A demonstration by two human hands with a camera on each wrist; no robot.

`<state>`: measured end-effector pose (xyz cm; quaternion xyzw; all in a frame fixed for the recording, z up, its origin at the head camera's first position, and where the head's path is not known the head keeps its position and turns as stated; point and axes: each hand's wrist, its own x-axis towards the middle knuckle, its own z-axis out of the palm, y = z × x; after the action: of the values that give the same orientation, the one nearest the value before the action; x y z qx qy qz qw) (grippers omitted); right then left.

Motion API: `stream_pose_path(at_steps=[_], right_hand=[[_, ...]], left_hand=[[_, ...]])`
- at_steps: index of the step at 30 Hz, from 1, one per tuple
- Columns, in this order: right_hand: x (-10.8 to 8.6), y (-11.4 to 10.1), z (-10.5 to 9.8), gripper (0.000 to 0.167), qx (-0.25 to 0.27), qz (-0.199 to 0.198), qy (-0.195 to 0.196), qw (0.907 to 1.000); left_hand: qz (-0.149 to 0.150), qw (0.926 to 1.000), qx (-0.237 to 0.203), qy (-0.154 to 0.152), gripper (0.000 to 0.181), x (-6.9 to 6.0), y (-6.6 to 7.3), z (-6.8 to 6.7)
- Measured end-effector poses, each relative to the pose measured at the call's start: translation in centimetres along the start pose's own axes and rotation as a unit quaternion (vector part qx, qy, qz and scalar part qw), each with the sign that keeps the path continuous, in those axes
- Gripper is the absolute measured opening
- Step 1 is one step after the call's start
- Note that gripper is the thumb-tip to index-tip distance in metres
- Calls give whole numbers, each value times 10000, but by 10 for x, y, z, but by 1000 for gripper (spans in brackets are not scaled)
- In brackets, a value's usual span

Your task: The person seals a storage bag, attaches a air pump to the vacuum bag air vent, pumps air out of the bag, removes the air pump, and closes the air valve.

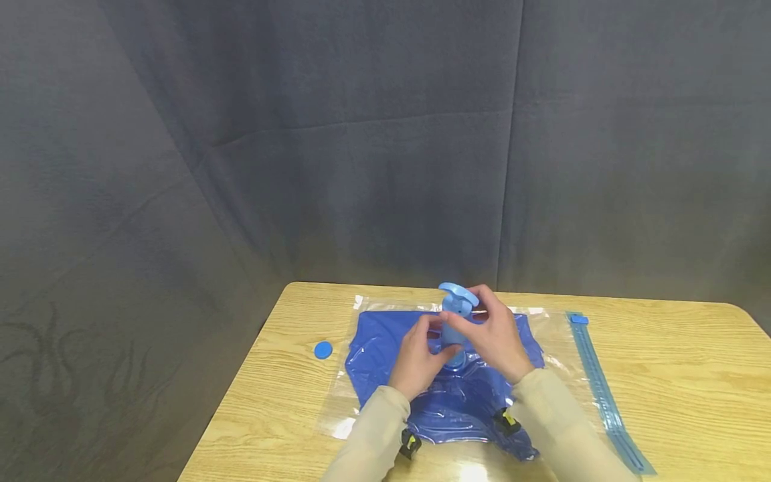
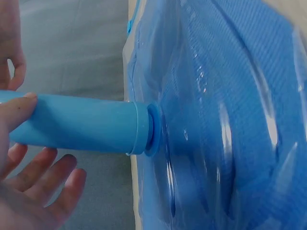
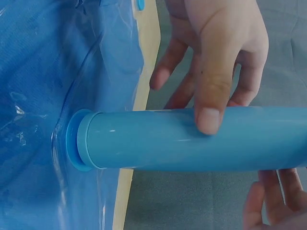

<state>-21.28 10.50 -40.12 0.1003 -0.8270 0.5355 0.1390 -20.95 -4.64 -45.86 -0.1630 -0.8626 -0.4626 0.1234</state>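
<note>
A light blue hand pump [image 1: 453, 335] stands nearly upright on the round valve [image 1: 456, 361] of a clear vacuum storage bag [image 1: 557, 351] with blue contents. My left hand [image 1: 417, 358] holds the pump's barrel, its thumb on one side and fingers on the other, as the left wrist view shows. Higher up, just below the curved handle [image 1: 459, 293], my right hand [image 1: 495, 335] grips the pump. In the right wrist view the barrel [image 3: 158, 143] meets the valve rim [image 3: 74, 140], and the right hand [image 3: 280, 206] shows only partly at the lower right.
A round blue cap [image 1: 322, 349] lies on the wooden table [image 1: 265, 395], left of the bag. Along the bag's right side runs a blue zip strip [image 1: 602, 388] with a slider [image 1: 579, 319] at its far end. A grey curtain [image 1: 385, 167] hangs behind the table.
</note>
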Motion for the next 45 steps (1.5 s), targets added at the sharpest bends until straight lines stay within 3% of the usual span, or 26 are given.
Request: stream_pose_path(at_steps=[10,16,20,33,38,45], right_hand=[[-1,-1,-4,35,-9,60,-410,9991],[-1,-1,-5,30,-146,-1,-585,9982],[1,-2,-5,35,-128,-161,-734,9971],[0,-3,-6,45,83,-126,-873,9961],[-2,-7,-5,53,128,-64,-778,9969],[-4,-12,0,46,163,306,-169,9993]], left_hand=[[-508,9967,-619,-103,55,2,3,-4],[-473,9961,-711,-225,59,5,9,-3],[-530,9957,-703,-283,58,6,10,-2],[-493,9967,-571,-297,50,5,9,-1],[-320,9984,-451,-121,48,5,7,1],[-226,9990,-308,218,48,7,6,8]])
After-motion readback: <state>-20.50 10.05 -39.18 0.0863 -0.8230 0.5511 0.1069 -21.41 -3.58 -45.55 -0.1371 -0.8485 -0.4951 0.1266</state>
